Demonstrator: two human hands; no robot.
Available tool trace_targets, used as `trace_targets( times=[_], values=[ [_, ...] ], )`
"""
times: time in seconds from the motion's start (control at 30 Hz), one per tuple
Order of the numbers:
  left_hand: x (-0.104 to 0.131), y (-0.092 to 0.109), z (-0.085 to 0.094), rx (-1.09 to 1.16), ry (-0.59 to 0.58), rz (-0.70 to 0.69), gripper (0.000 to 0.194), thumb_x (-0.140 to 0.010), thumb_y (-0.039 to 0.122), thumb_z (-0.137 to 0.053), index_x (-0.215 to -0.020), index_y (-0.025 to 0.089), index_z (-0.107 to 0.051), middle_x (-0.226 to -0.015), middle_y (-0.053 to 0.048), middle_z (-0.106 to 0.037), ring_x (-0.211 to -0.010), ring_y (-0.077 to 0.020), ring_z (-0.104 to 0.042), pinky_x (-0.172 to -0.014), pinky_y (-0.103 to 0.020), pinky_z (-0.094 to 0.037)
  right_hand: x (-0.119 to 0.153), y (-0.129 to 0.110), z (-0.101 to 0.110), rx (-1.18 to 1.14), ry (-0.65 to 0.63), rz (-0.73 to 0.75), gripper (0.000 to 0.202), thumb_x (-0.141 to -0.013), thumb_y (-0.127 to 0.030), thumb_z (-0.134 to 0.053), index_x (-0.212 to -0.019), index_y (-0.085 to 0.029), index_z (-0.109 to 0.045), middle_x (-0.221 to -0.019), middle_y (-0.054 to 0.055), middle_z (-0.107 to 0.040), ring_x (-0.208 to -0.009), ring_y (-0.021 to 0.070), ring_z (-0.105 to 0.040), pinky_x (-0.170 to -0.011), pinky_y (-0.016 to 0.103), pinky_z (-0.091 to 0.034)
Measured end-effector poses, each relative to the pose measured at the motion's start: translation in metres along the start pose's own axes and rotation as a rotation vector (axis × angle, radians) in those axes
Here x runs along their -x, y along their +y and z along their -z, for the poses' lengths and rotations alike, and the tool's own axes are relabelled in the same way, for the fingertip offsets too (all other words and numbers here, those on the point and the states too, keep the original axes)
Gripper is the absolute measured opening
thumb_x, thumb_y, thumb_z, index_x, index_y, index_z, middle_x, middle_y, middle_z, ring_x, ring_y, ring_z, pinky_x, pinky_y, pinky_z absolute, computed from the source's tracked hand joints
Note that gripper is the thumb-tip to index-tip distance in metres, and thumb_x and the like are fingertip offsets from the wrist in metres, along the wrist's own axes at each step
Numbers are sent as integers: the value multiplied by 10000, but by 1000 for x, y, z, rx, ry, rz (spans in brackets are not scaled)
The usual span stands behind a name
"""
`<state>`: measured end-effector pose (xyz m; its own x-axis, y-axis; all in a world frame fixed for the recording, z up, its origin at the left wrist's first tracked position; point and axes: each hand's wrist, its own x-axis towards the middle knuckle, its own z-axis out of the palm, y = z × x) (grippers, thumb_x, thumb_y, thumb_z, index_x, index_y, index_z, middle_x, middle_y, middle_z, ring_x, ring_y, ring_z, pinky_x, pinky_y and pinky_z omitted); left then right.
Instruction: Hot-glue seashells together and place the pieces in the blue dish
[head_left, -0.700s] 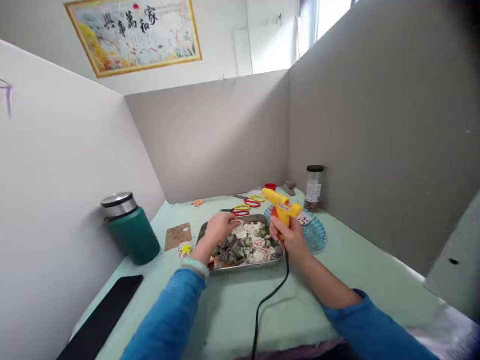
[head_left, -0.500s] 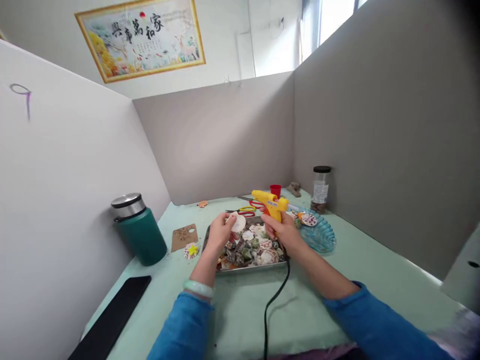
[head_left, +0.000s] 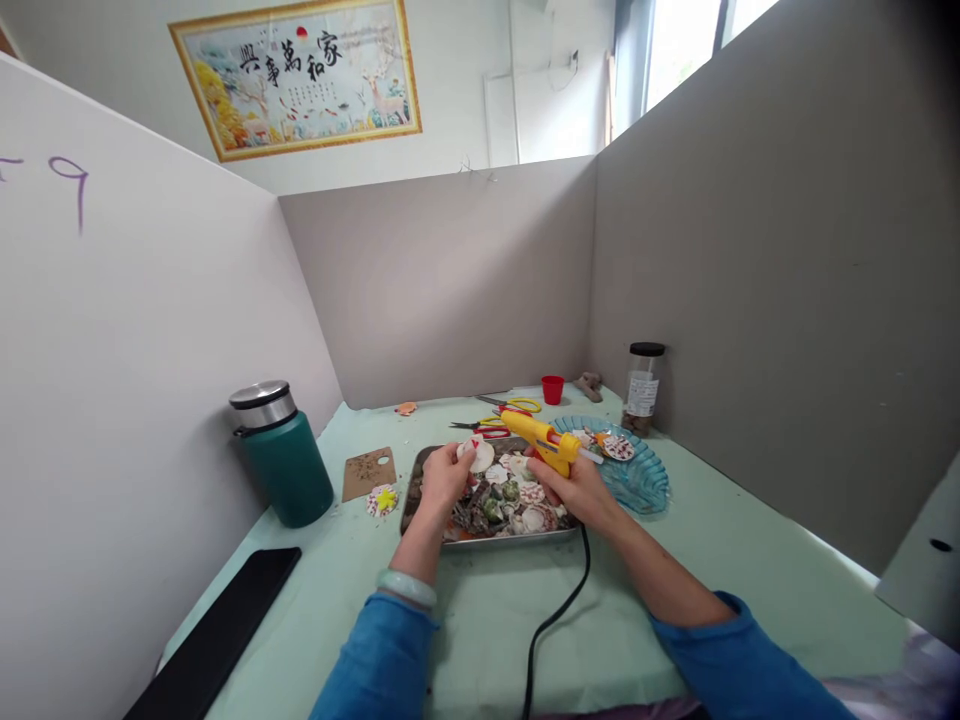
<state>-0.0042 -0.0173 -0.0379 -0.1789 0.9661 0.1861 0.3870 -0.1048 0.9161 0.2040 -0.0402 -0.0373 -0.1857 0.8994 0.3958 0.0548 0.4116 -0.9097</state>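
Observation:
Between the closed fingers of my left hand (head_left: 444,478) is a white shell (head_left: 481,456) with a small red mark on it. My right hand (head_left: 576,488) is wrapped round the handle of a yellow glue gun (head_left: 541,437), its nozzle pointing left toward the shell. A black cord runs down from the gun. Both hands are over a metal tray (head_left: 491,543) filled with mixed shells and small stones. To the left lie a shell piece with a yellow star (head_left: 382,500) and a brown board (head_left: 368,474).
A blue glass dish (head_left: 645,485) holds decorated shells at the right, with a capped jar (head_left: 643,390) behind it. Scissors (head_left: 480,427) and a red cup (head_left: 553,390) stand behind the tray. A green flask (head_left: 289,470) and black slab (head_left: 225,625) are left.
The glue gun is slightly lower, with its nozzle nearer the shell. The red mark on the shell now shows. The whole view has shifted slightly.

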Motion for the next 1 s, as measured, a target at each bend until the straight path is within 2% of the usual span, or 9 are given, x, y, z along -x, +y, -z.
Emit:
trace_targets(
  times=[0.1, 0.17, 0.27, 0.43, 0.6, 0.67, 1.0],
  values=[
    [3, 4, -4, 82, -32, 3, 205, -808, 354, -556, -767, 160, -609, -415, 30, -530, -336, -101, -430, -384, -198, -315, 0, 0, 1, 6, -64, 2, 398, -807, -499, -616, -992, -146, -607, -439, -73, -439, -398, 90, -374, -442, 239, -320],
    [5, 8, -8, 170, -70, 2, 199, -828, 347, -521, -798, 164, -591, -420, 31, -537, -338, -109, -443, -387, -202, -335, 0, -1, 0, -73, -106, 7, 406, -835, -504, -579, -1028, -148, -584, -442, -80, -431, -389, 86, -368, -431, 232, -310],
    [8, 13, -16, 226, -90, -5, 164, -838, 320, -504, -821, 172, -572, -443, 25, -564, -367, -127, -502, -419, -214, -390, -2, -1, -4, -168, -104, 9, 383, -857, -504, -541, -1023, -159, -564, -459, -79, -438, -378, 82, -378, -415, 225, -305],
    [8, 12, -21, 62, -54, 26, 124, -835, 265, -512, -745, 185, -540, -416, 12, -557, -356, -139, -519, -416, -220, -395, -1, 6, -8, -4, -96, -48, 353, -834, -511, -568, -888, -164, -595, -446, -59, -460, -379, 94, -402, -404, 230, -313],
    [6, 6, -21, 159, -73, 42, 133, -845, 280, -493, -787, 177, -553, -430, 13, -561, -364, -140, -518, -423, -228, -414, 0, 7, -10, 99, -64, -87, 423, -820, -526, -563, -581, -182, -506, -431, -28, -472, -393, 100, -427, -421, 237, -340],
    [5, 4, -20, 177, -58, 43, 138, -837, 293, -504, -808, 172, -563, -436, 16, -561, -378, -148, -529, -435, -238, -429, 0, 5, -10, 126, -66, -95, 449, -824, -526, -552, -539, -188, -475, -418, -26, -464, -393, 101, -427, -426, 239, -345],
    [6, 1, -16, 112, -18, -1, 209, -824, 374, -527, -788, 175, -581, -435, 10, -572, -362, -138, -517, -418, -220, -402, 2, -1, -11, 205, -120, -22, 331, -789, -496, -613, -670, -187, -594, -432, -34, -485, -428, 125, -450, -405, 227, -329]
  ],
)
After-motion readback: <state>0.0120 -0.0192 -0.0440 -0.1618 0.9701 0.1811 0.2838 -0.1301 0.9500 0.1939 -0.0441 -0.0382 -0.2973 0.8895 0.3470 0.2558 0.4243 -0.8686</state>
